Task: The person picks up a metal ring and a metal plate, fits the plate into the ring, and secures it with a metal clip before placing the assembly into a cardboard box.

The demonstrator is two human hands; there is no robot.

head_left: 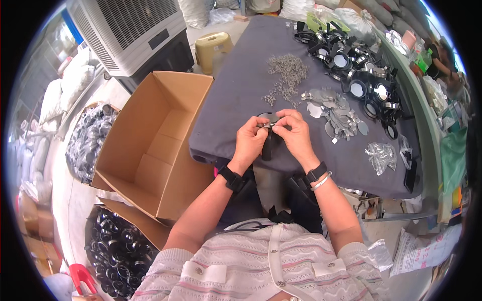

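Both hands meet over the near part of the grey-covered table point(226, 90). They hold a small black part with a round, disc-like top point(268, 117) and a black strap or handle point(267, 148) hanging toward me. My left hand point(249, 138) pinches its left side, and the fingers of my right hand point(295, 134) close on its right side. A bit of shiny metal shows between the fingertips, too small to name. Beyond my hands lies a heap of small grey metal pieces point(287, 75). Thin silvery discs point(336, 111) are spread to the right.
Black round-framed parts with straps point(356, 70) crowd the table's right side. A clear plastic bag point(381, 157) lies nearer me. An open cardboard box point(155, 135) stands left of the table, by a large air cooler point(135, 35) and a yellow stool point(213, 50). Black rings point(118, 251) fill a container lower left.
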